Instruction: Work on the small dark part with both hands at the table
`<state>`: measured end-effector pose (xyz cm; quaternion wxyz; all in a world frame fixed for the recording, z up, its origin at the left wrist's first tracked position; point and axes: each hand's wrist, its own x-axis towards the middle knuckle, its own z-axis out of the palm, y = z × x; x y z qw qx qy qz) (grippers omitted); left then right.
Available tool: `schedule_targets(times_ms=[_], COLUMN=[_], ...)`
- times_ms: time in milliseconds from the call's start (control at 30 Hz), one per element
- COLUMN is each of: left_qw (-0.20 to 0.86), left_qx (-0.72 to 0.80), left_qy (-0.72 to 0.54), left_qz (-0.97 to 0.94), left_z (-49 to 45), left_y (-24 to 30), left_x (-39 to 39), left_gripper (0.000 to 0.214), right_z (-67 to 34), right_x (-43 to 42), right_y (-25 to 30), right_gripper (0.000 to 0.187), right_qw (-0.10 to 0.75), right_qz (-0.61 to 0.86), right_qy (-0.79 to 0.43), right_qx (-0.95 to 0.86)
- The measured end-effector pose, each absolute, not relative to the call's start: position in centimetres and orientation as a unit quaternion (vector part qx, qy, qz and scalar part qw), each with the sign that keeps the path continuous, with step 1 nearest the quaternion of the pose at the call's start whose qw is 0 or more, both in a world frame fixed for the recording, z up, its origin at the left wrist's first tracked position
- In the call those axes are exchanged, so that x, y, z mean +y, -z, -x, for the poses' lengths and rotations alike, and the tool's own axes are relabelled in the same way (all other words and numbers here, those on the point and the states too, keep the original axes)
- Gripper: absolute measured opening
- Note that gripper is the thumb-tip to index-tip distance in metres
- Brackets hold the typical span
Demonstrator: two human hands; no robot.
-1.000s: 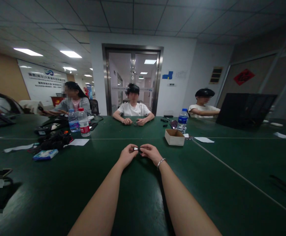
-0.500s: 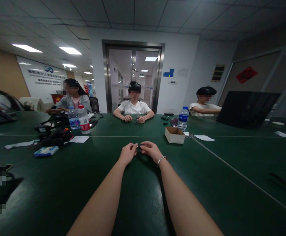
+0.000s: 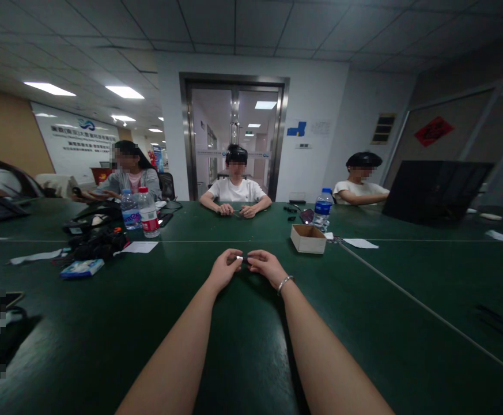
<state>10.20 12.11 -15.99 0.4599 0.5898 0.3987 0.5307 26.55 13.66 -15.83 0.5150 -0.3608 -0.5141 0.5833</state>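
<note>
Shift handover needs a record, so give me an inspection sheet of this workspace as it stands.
Surface: dark green table, with seams showing between its sections.
Job's things: small silvery piece, held between both hands.
Clutter: open cardboard box, water bottles, blue packet, sheet of paper, dark heap of gear, laptop.
Grips: left hand and right hand both pinch the piece at the fingertips; bracelet on the right wrist.
Cables: dark cord-like line at the far right; the heap may hide more, cannot tell.
Surroundings: other people seated around the table; glass double door behind them.
</note>
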Motion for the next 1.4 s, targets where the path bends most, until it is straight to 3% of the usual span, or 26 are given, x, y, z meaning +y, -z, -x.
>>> schedule_targets(times_ms=[767, 1400], left_qw=[0.338, 0.340], left_qx=[0.553, 0.589], left_qy=[-0.466, -0.446], left_qz=[-0.603, -0.581], left_z=[-11.1, -11.2], left_y=[15.1, 15.1], left_x=[11.6, 11.8], left_gripper=[0.038, 0.049], right_z=[-26.5, -26.6], right_x=[13.5, 13.6], right_y=[15.8, 16.1], right_gripper=[0.039, 0.038], right_qw=[0.507, 0.502], right_qz=[0.359, 0.349], right_qy=[-0.556, -0.547], right_qx=[-0.553, -0.572])
